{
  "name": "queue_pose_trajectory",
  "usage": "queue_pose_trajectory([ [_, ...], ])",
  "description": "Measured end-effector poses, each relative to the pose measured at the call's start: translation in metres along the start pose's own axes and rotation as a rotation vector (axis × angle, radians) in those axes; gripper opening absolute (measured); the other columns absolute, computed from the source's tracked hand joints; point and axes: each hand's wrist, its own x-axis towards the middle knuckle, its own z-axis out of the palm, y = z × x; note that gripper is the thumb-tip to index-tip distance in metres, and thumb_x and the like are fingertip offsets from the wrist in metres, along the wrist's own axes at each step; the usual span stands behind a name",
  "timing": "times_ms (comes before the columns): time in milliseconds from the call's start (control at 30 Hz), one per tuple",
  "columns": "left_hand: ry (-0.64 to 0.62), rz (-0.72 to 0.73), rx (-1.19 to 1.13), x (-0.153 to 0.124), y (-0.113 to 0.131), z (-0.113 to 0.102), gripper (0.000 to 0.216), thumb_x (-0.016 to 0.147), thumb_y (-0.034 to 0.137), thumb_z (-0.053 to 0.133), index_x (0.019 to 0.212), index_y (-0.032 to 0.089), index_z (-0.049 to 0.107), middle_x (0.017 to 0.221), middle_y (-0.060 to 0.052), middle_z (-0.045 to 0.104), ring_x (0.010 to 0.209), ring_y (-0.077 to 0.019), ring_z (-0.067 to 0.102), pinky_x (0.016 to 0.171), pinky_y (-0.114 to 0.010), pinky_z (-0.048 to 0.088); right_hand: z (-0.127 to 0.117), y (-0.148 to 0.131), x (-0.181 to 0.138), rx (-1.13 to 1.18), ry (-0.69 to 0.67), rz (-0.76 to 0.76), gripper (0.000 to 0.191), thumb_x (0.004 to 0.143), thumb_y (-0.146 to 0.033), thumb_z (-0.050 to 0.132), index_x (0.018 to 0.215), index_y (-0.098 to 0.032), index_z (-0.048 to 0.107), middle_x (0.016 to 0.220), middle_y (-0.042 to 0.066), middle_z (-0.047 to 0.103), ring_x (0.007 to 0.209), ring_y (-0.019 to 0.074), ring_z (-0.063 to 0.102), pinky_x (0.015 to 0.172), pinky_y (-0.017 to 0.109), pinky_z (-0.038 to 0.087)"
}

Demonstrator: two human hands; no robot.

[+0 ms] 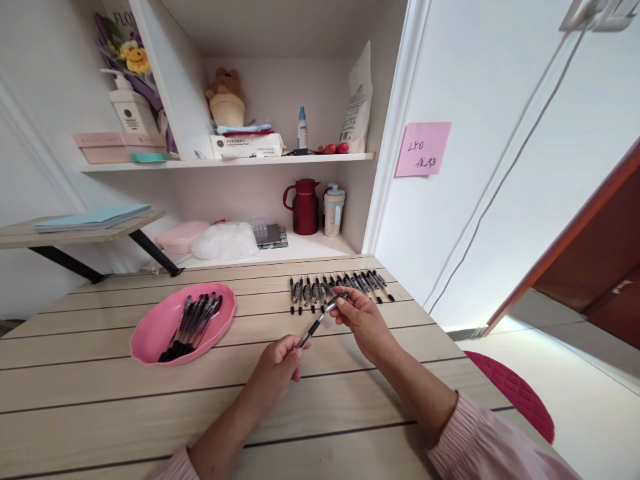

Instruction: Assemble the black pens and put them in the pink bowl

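Observation:
Over the table, a pen with a clear barrel and black grip slants up to the right. My left hand pinches its lower end. My right hand is closed on the pen's cap, dark with a shiny clip, at the tip end. Whether the tip sits inside the cap I cannot tell. Just beyond my hands lies a row of uncapped-looking pens and separate black caps, partly hidden by my right hand. To the left, a pink scalloped dish holds several capped black pens.
Behind the wooden-slat table stands a white shelf unit with a red jug, a pale cup and a plastic-wrapped bundle. A small raised stand is at the back left. A red stool is at the right edge.

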Motion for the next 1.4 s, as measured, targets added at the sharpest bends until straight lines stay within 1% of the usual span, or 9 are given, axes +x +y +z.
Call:
queue_pose_trajectory([
  [133,-0.017,0.021,0.028,0.002,-0.003,-0.001,0.036,0.074,0.032,0.046,0.101,0.012,0.06,0.045,0.007,0.042,0.042,-0.0077,0.028,0.047,-0.02,0.022,0.003,0.004,-0.001,-0.056,-0.046,0.022,0.037,0.062,-0.037,0.069,0.09,-0.017,0.056,0.06,-0.003,0.055,0.053,0.009,0.052,0.045,0.02,0.036],
  [333,-0.008,0.083,0.045,0.005,-0.014,0.0,0.033,0.075,0.031,0.046,0.097,0.011,0.062,0.049,0.005,0.045,0.049,-0.0095,0.038,0.051,-0.021,0.027,0.011,0.008,-0.008,-0.083,-0.129,0.09,0.032,0.062,-0.039,0.069,0.079,-0.015,0.057,0.054,-0.004,0.053,0.047,0.0076,0.05,0.042,0.019,0.034],
  [500,0.007,0.141,0.077,0.005,-0.017,0.002,0.034,0.078,0.036,0.044,0.093,0.012,0.062,0.05,0.005,0.044,0.051,-0.0102,0.039,0.054,-0.022,0.029,0.015,0.009,-0.012,-0.094,-0.152,0.13,0.037,0.058,-0.039,0.072,0.081,-0.016,0.054,0.047,-0.006,0.052,0.044,0.0079,0.049,0.041,0.019,0.034],
  [667,0.011,0.16,0.136,0.004,-0.014,0.003,0.032,0.08,0.034,0.042,0.091,0.014,0.063,0.048,0.005,0.043,0.05,-0.0104,0.039,0.053,-0.022,0.03,0.017,0.014,-0.013,-0.141,-0.179,0.142,0.038,0.059,-0.043,0.07,0.079,-0.016,0.052,0.045,-0.006,0.052,0.042,0.0077,0.048,0.041,0.019,0.034],
  [967,0.075,0.201,0.252,-0.001,-0.001,0.006,0.03,0.08,0.028,0.04,0.09,0.016,0.066,0.05,0.004,0.043,0.051,-0.0115,0.04,0.052,-0.022,0.029,0.023,0.018,-0.016,-0.116,-0.143,0.091,0.034,0.062,-0.043,0.067,0.078,-0.018,0.051,0.047,-0.006,0.051,0.044,0.0081,0.048,0.042,0.019,0.034],
  [1133,0.111,0.263,0.347,-0.006,0.002,0.008,0.03,0.081,0.027,0.038,0.093,0.02,0.065,0.053,0.002,0.05,0.055,-0.0142,0.045,0.055,-0.022,0.032,0.025,0.02,-0.021,-0.1,-0.12,0.078,0.034,0.063,-0.044,0.066,0.08,-0.019,0.051,0.048,-0.006,0.05,0.043,0.0082,0.047,0.041,0.02,0.034],
  [1233,0.115,0.281,0.427,-0.006,0.001,0.005,0.029,0.081,0.027,0.038,0.089,0.02,0.065,0.059,0.0,0.055,0.059,-0.0151,0.049,0.056,-0.023,0.033,0.024,0.024,-0.022,-0.102,-0.141,0.093,0.037,0.064,-0.046,0.065,0.084,-0.018,0.05,0.049,-0.006,0.052,0.043,0.0086,0.048,0.042,0.02,0.036],
  [1300,0.159,0.28,0.452,-0.003,0.0,0.001,0.026,0.08,0.026,0.039,0.084,0.019,0.064,0.067,-0.001,0.059,0.066,-0.016,0.052,0.06,-0.023,0.036,0.021,0.026,-0.021,-0.106,-0.147,0.092,0.043,0.065,-0.046,0.064,0.094,-0.018,0.049,0.056,-0.004,0.054,0.046,0.0098,0.051,0.043,0.021,0.037],
  [1400,0.307,0.301,0.433,0.002,0.0,-0.011,0.025,0.078,0.024,0.04,0.088,0.018,0.062,0.084,-0.004,0.062,0.082,-0.0181,0.055,0.072,-0.026,0.039,0.016,0.03,-0.02,-0.155,-0.139,0.077,0.046,0.068,-0.045,0.062,0.103,-0.019,0.047,0.064,-0.003,0.055,0.048,0.0094,0.052,0.045,0.021,0.038],
])
